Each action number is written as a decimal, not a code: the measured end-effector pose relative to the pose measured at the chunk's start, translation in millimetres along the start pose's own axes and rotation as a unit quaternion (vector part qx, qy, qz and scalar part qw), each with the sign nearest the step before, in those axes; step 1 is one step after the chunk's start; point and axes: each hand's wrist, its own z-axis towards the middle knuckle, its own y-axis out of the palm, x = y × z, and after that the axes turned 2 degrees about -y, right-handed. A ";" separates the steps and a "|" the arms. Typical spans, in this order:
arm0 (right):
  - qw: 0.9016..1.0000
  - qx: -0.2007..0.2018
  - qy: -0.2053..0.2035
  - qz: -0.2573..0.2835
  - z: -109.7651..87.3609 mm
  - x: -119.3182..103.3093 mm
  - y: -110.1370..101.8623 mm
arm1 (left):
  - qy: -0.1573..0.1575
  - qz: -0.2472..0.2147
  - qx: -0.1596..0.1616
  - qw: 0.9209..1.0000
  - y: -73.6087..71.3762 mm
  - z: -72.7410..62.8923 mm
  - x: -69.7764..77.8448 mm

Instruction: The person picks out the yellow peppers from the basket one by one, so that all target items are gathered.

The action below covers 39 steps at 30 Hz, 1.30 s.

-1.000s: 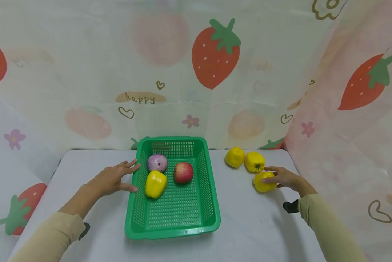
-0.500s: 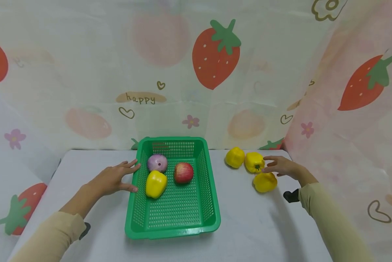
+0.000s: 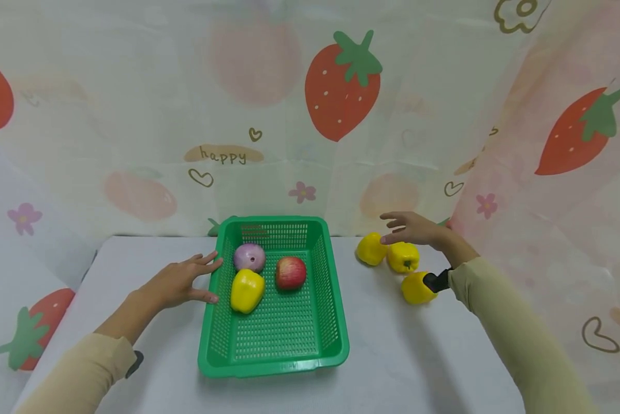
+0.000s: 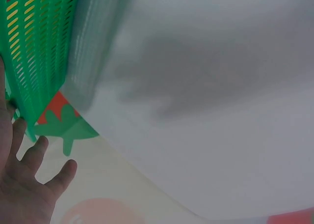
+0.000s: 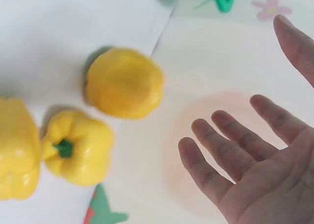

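My left hand (image 3: 178, 284) has its fingers spread at the left rim of a green plastic basket (image 3: 274, 366); the left wrist view also shows the hand beside the slotted wall. Inside the basket lie a yellow bell pepper (image 3: 247, 291), a red apple (image 3: 291, 273) and a round purple onion-like vegetable (image 3: 249, 257). On the right, my right hand (image 3: 418, 230) hovers with extended fingers and holds nothing. Near it are three yellow bell peppers: a back-left one (image 3: 370, 251), a middle one (image 3: 404, 257) with a green stem, and a front one (image 3: 416, 288), partly hidden by a black wrist strap.
A white cloth covers the table (image 3: 372, 345). Behind it and along the sides hangs a curtain (image 3: 289, 115) printed with strawberries, hearts and flowers. The basket stands left of the loose peppers.
My right hand has let go of the front yellow bell pepper, risen, and moved left and back above the other two. My left hand and the basket have stayed put.
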 end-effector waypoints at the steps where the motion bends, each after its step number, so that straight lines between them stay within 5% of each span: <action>1: 1.000 0.000 -0.008 -0.003 3.6 -5.4 1.7 | 0.000 0.000 0.001 1.000 -0.3 0.1 -0.1; 18: 0.994 -0.064 -0.086 0.031 65.3 -84.9 66.6 | 0.006 -0.005 0.008 1.000 -0.3 0.3 -2.3; 39: 0.975 -0.141 -0.106 0.133 111.8 -119.0 168.8 | 0.000 -0.015 0.005 1.000 1.1 -0.8 -2.5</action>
